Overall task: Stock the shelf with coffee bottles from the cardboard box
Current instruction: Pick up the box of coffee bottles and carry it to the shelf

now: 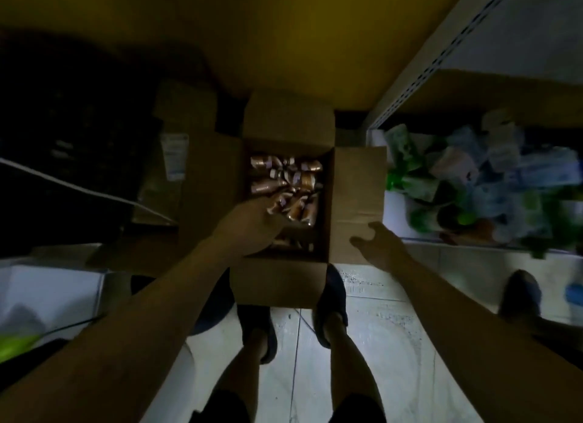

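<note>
Item 1, nearest: my feet [262, 334] on the tiled floor [394, 344], toes touching the near flap of the box [277, 284].

Item 2: my right hand [377, 244], over the box's right flap, outside the opening. Fingers [380, 228] spread and curled, holding nothing.

Item 3: my left hand [252, 224], reaching into the box from its near-left corner. It is the nearer hand to the stock. Fingertips are lost among the bottles in the dim light; I cannot tell whether they are spread or pinching one.

Item 4: bottles [284, 186], brown with pale caps, loose in a heap inside the box. They lie flat, not upright. Those just beyond my left hand run near to far, slanted; those at the far end lie mostly left to right. Which end the caps face is hard to read. By my judgement, a grip across the body suits them.

Item 5, far right: shelf [419, 91], its low tier holding green and blue packs [473, 176]. No bottles seen there.
</note>
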`<state>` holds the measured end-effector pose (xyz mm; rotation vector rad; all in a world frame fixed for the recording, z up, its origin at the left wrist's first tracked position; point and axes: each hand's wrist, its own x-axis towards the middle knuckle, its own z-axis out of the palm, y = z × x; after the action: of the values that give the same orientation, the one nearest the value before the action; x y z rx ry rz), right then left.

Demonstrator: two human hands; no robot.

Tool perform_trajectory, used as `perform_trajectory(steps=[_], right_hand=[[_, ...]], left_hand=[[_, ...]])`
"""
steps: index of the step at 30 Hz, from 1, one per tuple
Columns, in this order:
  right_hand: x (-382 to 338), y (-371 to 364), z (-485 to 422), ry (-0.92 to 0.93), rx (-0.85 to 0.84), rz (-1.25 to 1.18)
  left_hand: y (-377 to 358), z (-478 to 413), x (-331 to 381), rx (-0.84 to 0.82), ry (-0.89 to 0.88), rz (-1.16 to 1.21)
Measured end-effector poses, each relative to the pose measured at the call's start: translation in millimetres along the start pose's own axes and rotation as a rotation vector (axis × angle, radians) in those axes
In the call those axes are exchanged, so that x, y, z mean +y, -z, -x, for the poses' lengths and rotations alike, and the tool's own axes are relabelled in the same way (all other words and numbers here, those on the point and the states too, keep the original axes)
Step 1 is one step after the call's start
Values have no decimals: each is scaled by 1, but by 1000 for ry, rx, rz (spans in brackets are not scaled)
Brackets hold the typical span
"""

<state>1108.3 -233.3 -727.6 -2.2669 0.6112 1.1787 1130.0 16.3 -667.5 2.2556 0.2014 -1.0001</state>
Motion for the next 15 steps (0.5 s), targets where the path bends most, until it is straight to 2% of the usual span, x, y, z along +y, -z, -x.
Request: perform_trajectory(steps=[8,12,15], right_hand=[[78,-38,-163,-167,237,-215],[109,-50,-175,-274,178,-404],[105,-56,-159,-244,125,-343]], left_hand=[[-113,-116,-66,-51,136,128],[-118,-125,-90,19,210,222],[-102,-114,-105,39,306,281]])
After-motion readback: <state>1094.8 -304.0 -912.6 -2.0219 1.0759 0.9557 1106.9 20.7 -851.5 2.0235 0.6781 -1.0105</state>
